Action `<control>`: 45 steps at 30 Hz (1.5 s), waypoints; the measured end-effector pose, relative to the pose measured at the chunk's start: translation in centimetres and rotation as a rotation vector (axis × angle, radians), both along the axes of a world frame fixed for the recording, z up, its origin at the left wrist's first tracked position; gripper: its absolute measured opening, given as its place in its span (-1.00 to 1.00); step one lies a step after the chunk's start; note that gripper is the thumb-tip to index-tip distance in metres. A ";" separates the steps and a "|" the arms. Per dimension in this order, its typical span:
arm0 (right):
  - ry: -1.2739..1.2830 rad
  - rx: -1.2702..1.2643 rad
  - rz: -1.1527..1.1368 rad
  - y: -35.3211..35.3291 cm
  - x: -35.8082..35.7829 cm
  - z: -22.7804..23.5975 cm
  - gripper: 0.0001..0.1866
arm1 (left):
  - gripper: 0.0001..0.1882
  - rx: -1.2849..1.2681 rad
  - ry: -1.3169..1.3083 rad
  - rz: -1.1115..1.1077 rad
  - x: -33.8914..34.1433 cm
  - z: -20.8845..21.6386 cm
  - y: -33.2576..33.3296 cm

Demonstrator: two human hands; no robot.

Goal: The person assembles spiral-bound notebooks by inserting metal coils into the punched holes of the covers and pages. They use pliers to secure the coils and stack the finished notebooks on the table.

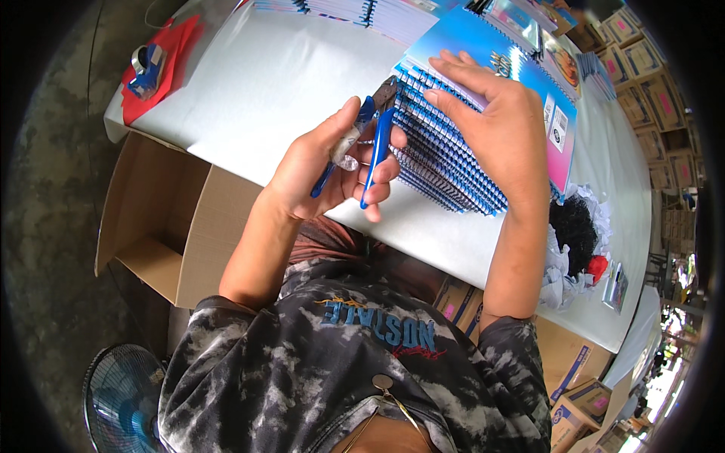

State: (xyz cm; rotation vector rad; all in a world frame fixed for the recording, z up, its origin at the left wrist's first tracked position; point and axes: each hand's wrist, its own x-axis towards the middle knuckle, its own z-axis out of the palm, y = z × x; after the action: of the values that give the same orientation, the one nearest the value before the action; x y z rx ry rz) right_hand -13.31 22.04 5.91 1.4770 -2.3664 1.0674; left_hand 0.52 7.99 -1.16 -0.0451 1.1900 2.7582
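Note:
My left hand (306, 166) is closed around a pair of blue-handled pliers (381, 147), whose dark jaws touch the corner of a stack of spiral notebooks (445, 162). Its handles are spread apart, and some whitish wrapping shows by my thumb. The stack stands at the table's near side with its coil-bound edges facing me. On the blue and pink top cover (555, 98) rests my right hand (498, 124), fingers stretched out and thumb apart near the coils. Whether the jaws grip a coil end is too small to tell.
The white-covered table (249, 98) carries more spiral notebooks (362, 15) at the far edge. A blue tape dispenser (147, 72) sits on red material at far left. Black scraps (574, 234) and crumpled paper lie right. An open carton (192, 226) and a fan (124, 396) stand left.

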 end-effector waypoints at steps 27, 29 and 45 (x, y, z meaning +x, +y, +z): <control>0.352 0.208 -0.090 -0.5 1.3 -0.4 -0.33 | -0.34 -0.088 -0.146 0.111 1.8 -0.6 0.9; 0.366 0.234 -0.101 -0.6 1.3 -0.4 -0.32 | -0.36 -1.026 -0.196 0.392 1.2 -0.8 2.3; 0.637 0.121 -0.111 -1.5 1.8 -1.3 -0.35 | -0.44 -0.851 -0.212 0.378 1.5 -1.9 2.0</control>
State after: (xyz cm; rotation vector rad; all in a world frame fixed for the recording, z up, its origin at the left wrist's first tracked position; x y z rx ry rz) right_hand -11.49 20.56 4.59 1.4254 -2.0376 0.3484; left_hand 2.05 9.97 -3.05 -0.6809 2.3589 2.1823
